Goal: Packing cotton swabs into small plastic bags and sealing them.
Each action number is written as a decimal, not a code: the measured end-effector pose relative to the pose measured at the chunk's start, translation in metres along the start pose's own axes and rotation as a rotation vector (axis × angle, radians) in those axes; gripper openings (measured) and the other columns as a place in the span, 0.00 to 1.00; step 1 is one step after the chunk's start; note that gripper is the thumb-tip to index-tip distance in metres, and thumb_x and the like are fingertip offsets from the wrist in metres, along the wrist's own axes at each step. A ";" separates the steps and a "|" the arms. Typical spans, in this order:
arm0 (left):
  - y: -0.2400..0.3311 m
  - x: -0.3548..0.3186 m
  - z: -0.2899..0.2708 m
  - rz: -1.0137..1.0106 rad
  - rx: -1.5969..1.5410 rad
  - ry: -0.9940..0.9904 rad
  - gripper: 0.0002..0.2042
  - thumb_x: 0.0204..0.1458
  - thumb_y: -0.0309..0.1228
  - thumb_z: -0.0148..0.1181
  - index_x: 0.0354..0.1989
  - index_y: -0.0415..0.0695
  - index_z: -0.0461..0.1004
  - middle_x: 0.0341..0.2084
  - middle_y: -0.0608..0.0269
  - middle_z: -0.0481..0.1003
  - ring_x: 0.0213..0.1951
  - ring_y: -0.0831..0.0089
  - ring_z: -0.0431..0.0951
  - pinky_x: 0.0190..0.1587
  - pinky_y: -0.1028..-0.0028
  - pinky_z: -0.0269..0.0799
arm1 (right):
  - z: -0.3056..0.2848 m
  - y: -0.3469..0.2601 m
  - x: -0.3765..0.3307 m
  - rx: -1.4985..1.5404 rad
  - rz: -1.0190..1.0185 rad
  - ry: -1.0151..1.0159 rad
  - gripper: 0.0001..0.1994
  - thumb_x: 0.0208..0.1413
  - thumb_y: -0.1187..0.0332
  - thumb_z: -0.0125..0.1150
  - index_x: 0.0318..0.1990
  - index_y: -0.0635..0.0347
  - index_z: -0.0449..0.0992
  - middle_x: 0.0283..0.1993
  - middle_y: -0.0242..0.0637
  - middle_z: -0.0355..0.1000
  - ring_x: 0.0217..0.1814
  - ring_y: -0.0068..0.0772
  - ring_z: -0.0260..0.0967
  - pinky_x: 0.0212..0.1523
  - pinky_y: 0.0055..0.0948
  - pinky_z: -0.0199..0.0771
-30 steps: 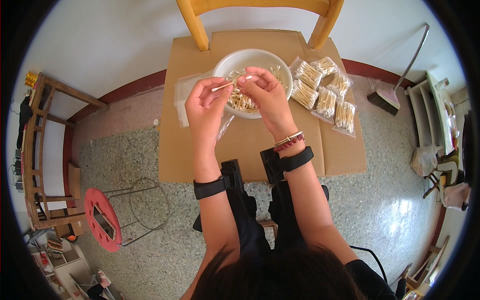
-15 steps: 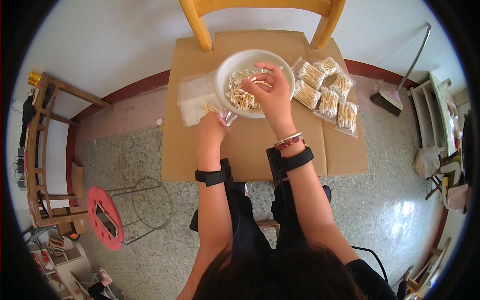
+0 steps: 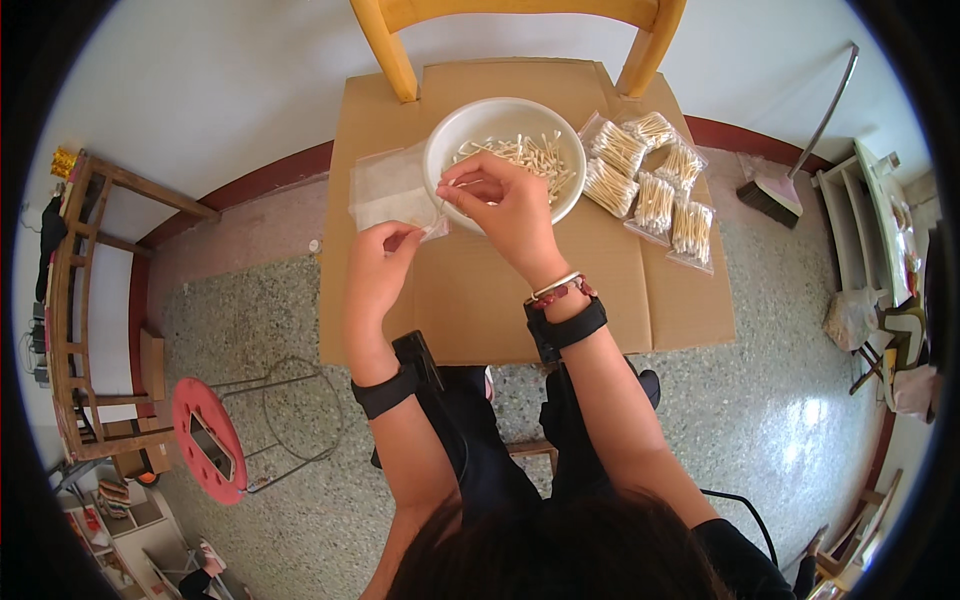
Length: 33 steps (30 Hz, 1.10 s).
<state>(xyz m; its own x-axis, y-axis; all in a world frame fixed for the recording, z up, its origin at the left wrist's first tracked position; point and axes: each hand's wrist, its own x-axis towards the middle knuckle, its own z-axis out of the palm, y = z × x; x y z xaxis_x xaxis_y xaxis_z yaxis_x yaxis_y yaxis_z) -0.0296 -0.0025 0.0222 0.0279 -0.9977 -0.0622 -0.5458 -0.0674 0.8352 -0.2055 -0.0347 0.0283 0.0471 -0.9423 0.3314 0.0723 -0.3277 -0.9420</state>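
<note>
My left hand (image 3: 378, 275), fingers pinched together, holds a small clear plastic bag (image 3: 433, 229) at the near left side of the bowl. Just above it, my right hand (image 3: 505, 212) reaches over the bowl's near rim with its fingers closed in a pinch. A tiny whitish bit shows at the right fingertips; I cannot tell whether it is a swab tip or the bag's edge. The white round bowl (image 3: 455, 128) contains many loose cotton swabs (image 3: 535, 158), partly hidden by the right hand. Flat clear bags (image 3: 385, 185) lie left of the bowl.
Several clear bags packed with cotton swabs (image 3: 655, 205) lie right of the bowl. Cardboard (image 3: 590, 310) covers the wooden chair (image 3: 520, 8) seat under everything. A red stool (image 3: 208, 425) with a phone stands at left; a broom (image 3: 775, 200) leans at right.
My right hand has moved left and nearer, from over the swabs to beside the bag, its spread fingers now pinched. My left hand has shifted left and turned toward the right one.
</note>
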 end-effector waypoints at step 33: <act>0.001 0.003 -0.002 0.104 -0.349 0.060 0.10 0.56 0.30 0.54 0.38 0.36 0.77 0.29 0.64 0.78 0.32 0.79 0.74 0.37 0.77 0.67 | 0.011 0.005 -0.011 -0.431 -0.221 -0.286 0.07 0.50 0.66 0.62 0.34 0.57 0.76 0.26 0.42 0.73 0.30 0.44 0.72 0.33 0.38 0.72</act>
<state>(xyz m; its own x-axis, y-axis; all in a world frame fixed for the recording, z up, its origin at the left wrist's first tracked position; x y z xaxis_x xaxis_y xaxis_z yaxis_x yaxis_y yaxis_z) -0.0287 -0.0052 0.0241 0.0418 -0.9976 0.0559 -0.2296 0.0449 0.9722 -0.1946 -0.0252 0.0203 0.3494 -0.8118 0.4679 -0.2998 -0.5700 -0.7650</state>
